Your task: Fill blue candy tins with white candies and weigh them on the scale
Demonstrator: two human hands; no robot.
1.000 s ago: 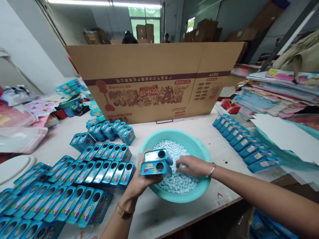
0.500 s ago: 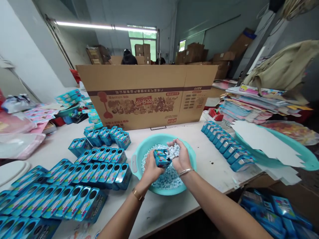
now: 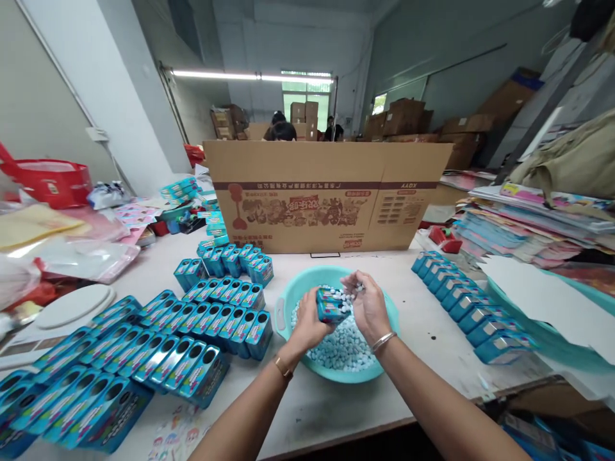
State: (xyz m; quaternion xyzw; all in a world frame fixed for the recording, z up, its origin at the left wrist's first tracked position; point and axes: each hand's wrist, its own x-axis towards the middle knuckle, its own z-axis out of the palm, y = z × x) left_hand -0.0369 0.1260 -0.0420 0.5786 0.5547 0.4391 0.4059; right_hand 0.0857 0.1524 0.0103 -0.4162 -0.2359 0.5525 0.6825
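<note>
My left hand [image 3: 310, 323] is wrapped round small blue boxes [image 3: 331, 306] with round holes, held over a turquoise basin [image 3: 336, 378]. Pale blue candies [image 3: 348, 342] fill much of the basin. Beside the boxes, my right hand [image 3: 369, 307] is cupped with its fingers curved, and a few candies lie in it or tumble between its palm and the box openings. More candies sit on top of the held boxes.
Rows of blue boxes [image 3: 192, 371] with round holes stand at the left, and another row [image 3: 461, 298] stands at the right. A large cardboard carton [image 3: 327, 166] rises behind the basin. Paper stacks [image 3: 523, 224] lie at the right; people's heads show beyond the carton.
Most candies have left my right hand, and its palm has tipped toward the boxes. The view has turned left, bringing a red basket into sight.
</note>
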